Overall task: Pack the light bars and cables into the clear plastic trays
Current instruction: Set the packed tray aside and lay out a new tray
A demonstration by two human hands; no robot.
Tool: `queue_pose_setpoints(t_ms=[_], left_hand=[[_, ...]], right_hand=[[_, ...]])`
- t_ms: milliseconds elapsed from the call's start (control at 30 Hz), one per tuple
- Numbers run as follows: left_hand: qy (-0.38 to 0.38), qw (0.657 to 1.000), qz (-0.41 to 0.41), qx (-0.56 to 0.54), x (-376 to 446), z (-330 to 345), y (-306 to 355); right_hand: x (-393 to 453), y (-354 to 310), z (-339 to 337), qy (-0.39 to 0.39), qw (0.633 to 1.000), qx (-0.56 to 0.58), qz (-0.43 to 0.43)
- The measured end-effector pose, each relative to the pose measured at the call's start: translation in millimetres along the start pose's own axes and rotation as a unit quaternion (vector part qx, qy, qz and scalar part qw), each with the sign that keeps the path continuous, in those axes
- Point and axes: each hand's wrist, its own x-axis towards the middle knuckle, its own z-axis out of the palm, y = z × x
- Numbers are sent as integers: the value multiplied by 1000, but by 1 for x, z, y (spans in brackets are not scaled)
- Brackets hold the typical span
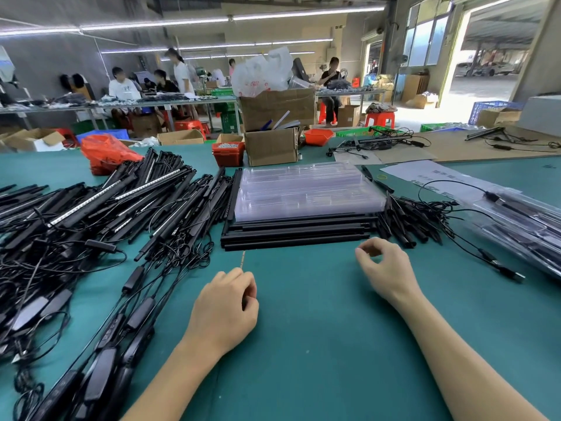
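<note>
A stack of clear plastic trays [306, 189] sits in the middle of the green table [303, 329], and I take everything else from it. Tight against the stack's near edge lies a neat row of black light bars [297, 233], laid side by side across the table. To the left of the trays is a big loose heap of more light bars and tangled cables [91, 226], spilling toward the near edge of the table. Just right of the trays lies a smaller bundle of short black pieces and cords [416, 217], and further right a packed tray [522, 226] with a cable trailing out of it.

On the near side of the trays, both hands hover over bare table. The left hand [226, 308] has its fingers curled in toward the palm; whether they pinch something small I cannot tell. The right hand [385, 265] is nearer the row of bars, its fingers loosely curled, thumb and forefinger nearly meeting, holding nothing I can see.

Behind the trays stand cardboard boxes [273, 129] and a red bin [228, 152].
</note>
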Motion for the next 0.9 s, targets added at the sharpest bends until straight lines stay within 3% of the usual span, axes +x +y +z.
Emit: queue_pose_setpoints(t_ms=[167, 433, 767, 900], left_hand=[[-89, 992, -33, 84, 30, -15, 13], [-43, 988, -36, 143, 102, -1, 3], [-167, 962, -69, 206, 140, 14, -29], [-162, 967, -88, 178, 139, 21, -34]], right_hand=[[3, 4, 2, -55, 997, -46, 9], [6, 9, 4, -49, 998, -39, 9], [9, 16, 8, -39, 999, 3, 34], [9, 16, 9, -40, 999, 1, 30]])
